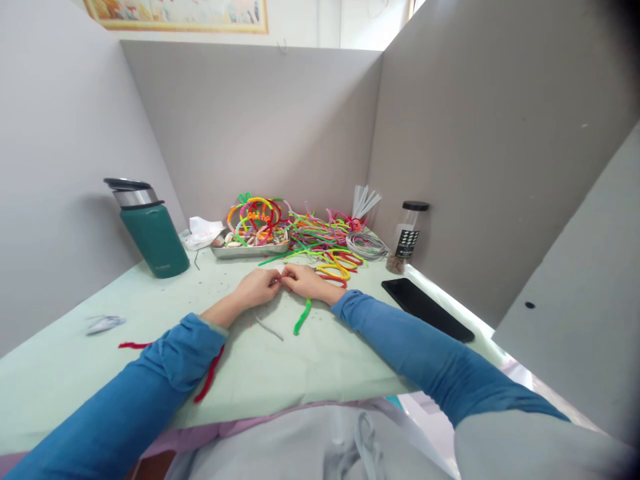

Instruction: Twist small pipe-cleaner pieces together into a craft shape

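Note:
My left hand [256, 288] and my right hand [303, 280] meet over the middle of the table, fingertips pinched together. Between them shows a tiny pinkish bit, too small to name. Below my right hand a short green pipe cleaner [303, 317] lies with its upper end hidden by the hand. A thin grey wire [269, 327] rests on the cloth near my left wrist. Under my left forearm lies a red pipe cleaner [209, 377], partly covered. Yellow and red looped pipe cleaners [336, 268] lie just beyond my right wrist.
Behind my hands stand a metal tray [250, 251] with pipe-cleaner rings, a pile of coloured pipe cleaners [320, 230] and a grey wire coil [367, 245]. A green bottle [156, 240] is at left; a black-lidded jar [407, 237] and a phone [427, 309] are at right. Grey partitions [260, 107] enclose the table.

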Demonstrator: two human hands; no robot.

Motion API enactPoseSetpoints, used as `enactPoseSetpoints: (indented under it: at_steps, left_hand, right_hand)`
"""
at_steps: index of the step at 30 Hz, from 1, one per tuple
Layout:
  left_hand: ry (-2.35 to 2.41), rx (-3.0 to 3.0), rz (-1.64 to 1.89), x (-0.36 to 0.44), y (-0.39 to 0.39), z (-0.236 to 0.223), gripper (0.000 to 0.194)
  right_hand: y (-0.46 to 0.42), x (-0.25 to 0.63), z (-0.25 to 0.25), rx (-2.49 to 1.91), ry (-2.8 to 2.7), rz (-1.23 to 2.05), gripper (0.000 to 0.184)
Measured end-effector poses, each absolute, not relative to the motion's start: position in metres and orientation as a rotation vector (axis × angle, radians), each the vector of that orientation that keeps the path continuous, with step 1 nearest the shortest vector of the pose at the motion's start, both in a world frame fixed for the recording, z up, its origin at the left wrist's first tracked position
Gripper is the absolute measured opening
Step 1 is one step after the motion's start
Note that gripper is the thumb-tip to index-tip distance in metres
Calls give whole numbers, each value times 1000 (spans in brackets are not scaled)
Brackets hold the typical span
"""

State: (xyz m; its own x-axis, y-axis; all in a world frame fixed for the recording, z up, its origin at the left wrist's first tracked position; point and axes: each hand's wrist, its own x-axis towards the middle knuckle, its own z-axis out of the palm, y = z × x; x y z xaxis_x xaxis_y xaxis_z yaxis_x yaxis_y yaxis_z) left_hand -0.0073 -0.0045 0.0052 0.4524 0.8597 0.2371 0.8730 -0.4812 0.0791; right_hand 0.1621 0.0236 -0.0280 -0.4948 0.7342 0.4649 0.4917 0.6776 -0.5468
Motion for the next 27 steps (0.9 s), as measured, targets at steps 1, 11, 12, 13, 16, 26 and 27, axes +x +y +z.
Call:
enactPoseSetpoints:
  at_steps: [1, 11, 12, 13, 16, 26, 27]
  left_hand:
    - [-1568, -2635, -381, -7, -5, 5, 25]
    - [-1566, -2650, -374, -8, -3, 4, 27]
    - [-1566, -2651, -378, -8, -3, 4, 27]
    - [-1566, -2652, -381, -8, -3, 5, 27]
    - [-1571, -2650, -383, -8, -3, 5, 27]
    - [-1565, -2656, -393, -8, -3, 5, 27]
    - [-1565, -2658, -392, -8, -3, 4, 28]
  right_hand:
    - [23, 162, -28, -937, -2197, 455, 7]
    - [23, 163, -26, -911, -2201, 459, 9]
    - [23, 163, -27, -911, -2201, 456, 9]
    - [23, 163, -27, -912, -2200, 452, 10]
    - [23, 163, -27, -921, -2199, 432, 9]
    - [23, 162, -27, -941, -2209, 398, 9]
    - [23, 162, -27, -940, -2208, 398, 9]
